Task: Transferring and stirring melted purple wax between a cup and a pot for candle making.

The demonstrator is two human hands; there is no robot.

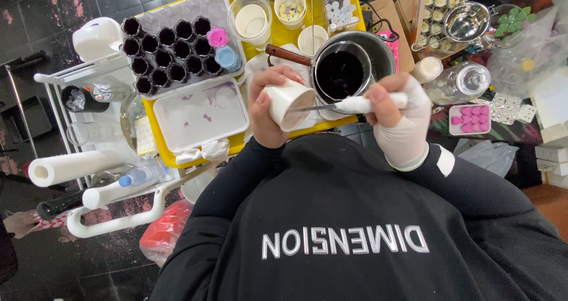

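Your black sweatshirt with pale lettering [355,230] fills the lower half of the frame. Above it, in the upper middle, lies the yellow rectangular plastic tray [155,136], carrying a shallow white rectangular dish stained with purple spots [198,115] and, higher, a clear rack of dark round tube moulds [168,49]. At upper centre sits the round steel saucepan of dark liquid with a brown wooden handle [349,70], just beyond your hands. At far left, a white roll of paper towel [71,166] lies on the white cart [106,215].

Your right hand, in a white glove [399,117], is right of centre, its fingers closed around the white handle of a thin metal-bladed knife [349,104], the blade reaching left into the small white cup [290,103]. Your bare left hand [266,109], centre frame, wraps that cup tightly, tilted on its side with its mouth towards the knife.
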